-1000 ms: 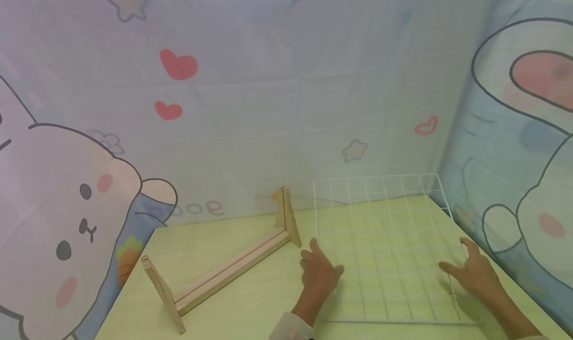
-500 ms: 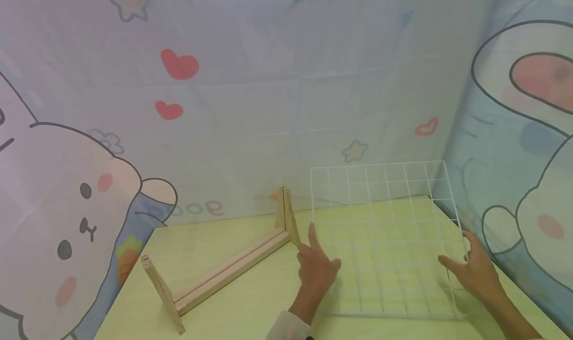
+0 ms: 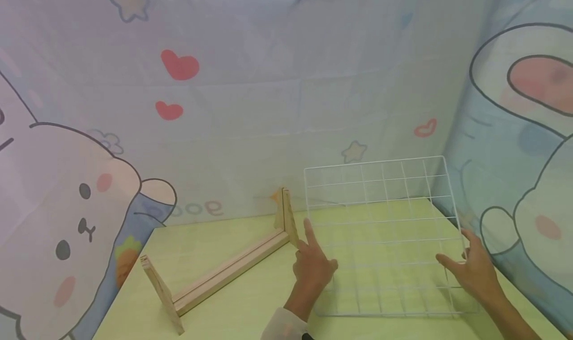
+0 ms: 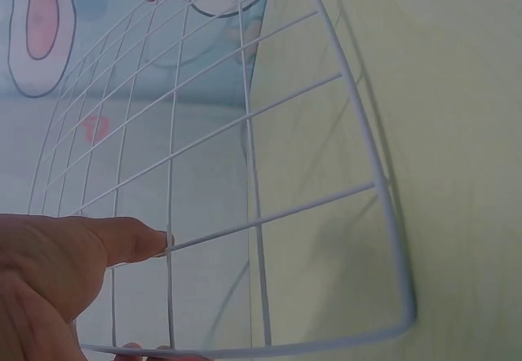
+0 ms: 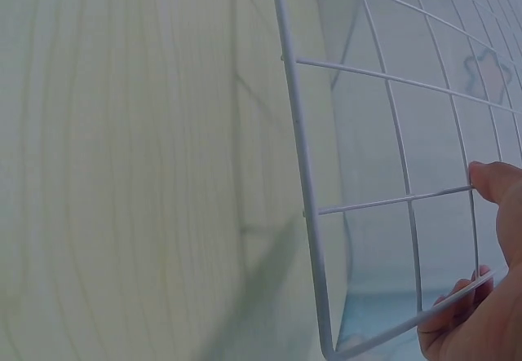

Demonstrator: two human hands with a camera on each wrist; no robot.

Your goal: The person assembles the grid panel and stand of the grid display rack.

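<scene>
A white wire grid panel [image 3: 380, 314] is held between both hands, its far edge tilted up off the table. My left hand [image 3: 312, 266] grips its left side, index finger stretched along the edge. In the left wrist view the left thumb [image 4: 134, 239] presses at a wire crossing, while fingertips show behind the outer rod. The right side is gripped by my right hand [image 3: 475, 271]. In the right wrist view that thumb [image 5: 493, 180] lies on the wires and curled fingers [image 5: 457, 310] wrap the edge rod. The panel's near edge hangs close over the tabletop.
Left of the panel stands a wooden frame [image 3: 233, 273], two upright end pieces joined by a grooved rail. It rests on the pale yellow-green table [image 3: 215, 245]. A printed cloth backdrop [image 3: 268, 106] with cartoon figures closes off the back and sides.
The panel's far edge has risen and the whole panel has shifted slightly left, both hands moving with it. The wooden frame stays where it was.
</scene>
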